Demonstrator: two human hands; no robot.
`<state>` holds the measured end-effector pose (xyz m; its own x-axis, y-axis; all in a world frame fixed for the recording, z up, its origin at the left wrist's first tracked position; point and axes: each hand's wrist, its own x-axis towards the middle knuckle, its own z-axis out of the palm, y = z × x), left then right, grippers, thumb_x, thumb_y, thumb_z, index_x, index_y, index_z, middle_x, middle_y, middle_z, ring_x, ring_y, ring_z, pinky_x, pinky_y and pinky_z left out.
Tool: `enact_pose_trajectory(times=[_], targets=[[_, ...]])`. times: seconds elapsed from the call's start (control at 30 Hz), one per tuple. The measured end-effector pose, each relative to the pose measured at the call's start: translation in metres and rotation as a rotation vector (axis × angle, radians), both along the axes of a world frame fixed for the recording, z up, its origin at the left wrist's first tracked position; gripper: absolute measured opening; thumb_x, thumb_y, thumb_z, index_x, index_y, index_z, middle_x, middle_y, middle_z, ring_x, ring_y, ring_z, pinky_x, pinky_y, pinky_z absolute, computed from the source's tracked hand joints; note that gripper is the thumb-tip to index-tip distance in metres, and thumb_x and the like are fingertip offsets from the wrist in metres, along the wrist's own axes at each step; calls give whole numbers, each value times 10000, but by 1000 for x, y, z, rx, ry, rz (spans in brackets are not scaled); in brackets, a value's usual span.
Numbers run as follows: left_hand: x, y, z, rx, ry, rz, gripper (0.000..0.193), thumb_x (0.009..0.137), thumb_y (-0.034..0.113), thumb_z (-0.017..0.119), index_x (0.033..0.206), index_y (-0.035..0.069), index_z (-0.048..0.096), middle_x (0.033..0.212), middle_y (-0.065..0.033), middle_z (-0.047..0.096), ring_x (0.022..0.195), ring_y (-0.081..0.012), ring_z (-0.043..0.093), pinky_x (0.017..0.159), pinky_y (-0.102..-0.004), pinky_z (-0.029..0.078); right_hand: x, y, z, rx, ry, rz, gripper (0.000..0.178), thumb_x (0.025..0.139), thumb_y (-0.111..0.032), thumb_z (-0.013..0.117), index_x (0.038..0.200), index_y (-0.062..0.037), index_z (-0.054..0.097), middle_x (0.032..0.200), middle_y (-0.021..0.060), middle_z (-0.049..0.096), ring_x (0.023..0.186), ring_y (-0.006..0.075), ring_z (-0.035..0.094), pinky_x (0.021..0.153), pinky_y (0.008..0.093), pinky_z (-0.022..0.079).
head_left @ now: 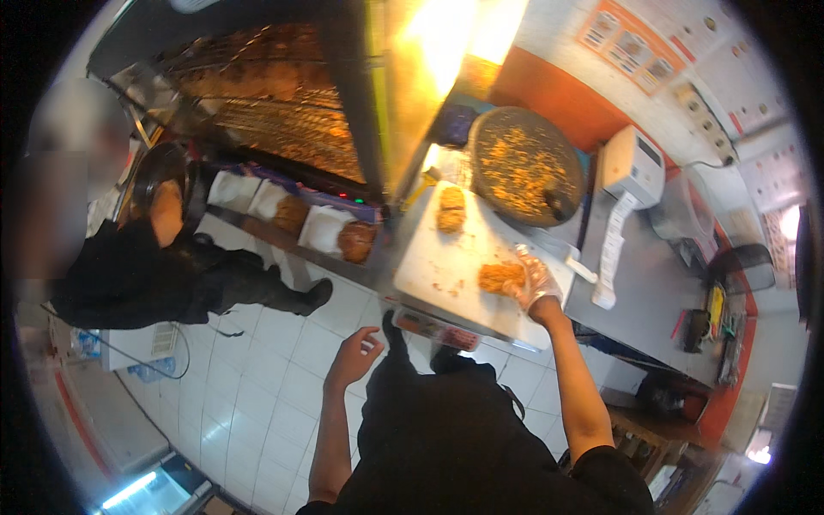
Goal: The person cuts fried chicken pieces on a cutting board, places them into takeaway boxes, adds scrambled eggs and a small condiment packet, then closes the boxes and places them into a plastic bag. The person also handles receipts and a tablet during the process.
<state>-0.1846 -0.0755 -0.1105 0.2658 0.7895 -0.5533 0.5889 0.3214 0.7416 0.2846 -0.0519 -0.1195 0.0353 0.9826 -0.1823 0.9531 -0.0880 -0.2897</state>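
Note:
My right hand [537, 281], in a clear plastic glove, grips a golden, craggy piece of fried chicken [499, 277] at the right part of a white cutting board [429, 273]. A second crumb-coated piece, longer and yellower, lies as a fried chicken piece [451, 211] near the board's far edge. Crumbs and reddish-brown specks dot the board between them. My left hand [354, 359] is bare and hangs over the floor, left of the board. Its fingers are loosely bent and apart, with nothing in them.
Behind the board stands a wide dark stone mortar [493, 189] with orange bits inside. A label printer [633, 163] trails a white paper strip. White-lined trays [324, 228] hold browned food below a lit glass display [283, 112]. A co-worker in black [154, 275] stands at left.

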Motion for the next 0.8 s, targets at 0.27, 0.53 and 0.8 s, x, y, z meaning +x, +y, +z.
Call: enact_pose_trajectory(times=[0.27,0.53,0.8], targets=[[202,57,-36,458,-167,-200,544,938,89,765,1439,20,566,1288,-181,652,826,-272,729,850,-407,584,172,-34,-59,-14,-109,-337,503,929,-100,637,1431,-100,612,1391,198,659,1310,409,617,1131,466,496],[262,46,-60,372,-81,-102,558,925,79,765,1446,33,573,1215,-149,740,829,-245,747,799,-394,589,163,-48,-60,-110,-76,-236,345,1020,-237,586,1323,-100,679,1233,176,714,1135,403,696,989,509,550],[283,72,-55,386,-96,164,259,950,213,810,1103,4,789,814,-70,769,660,-162,713,655,-324,569,44,-103,48,-454,184,-519,482,1098,-493,502,1295,-83,661,1201,234,747,1119,430,720,967,541,556]])
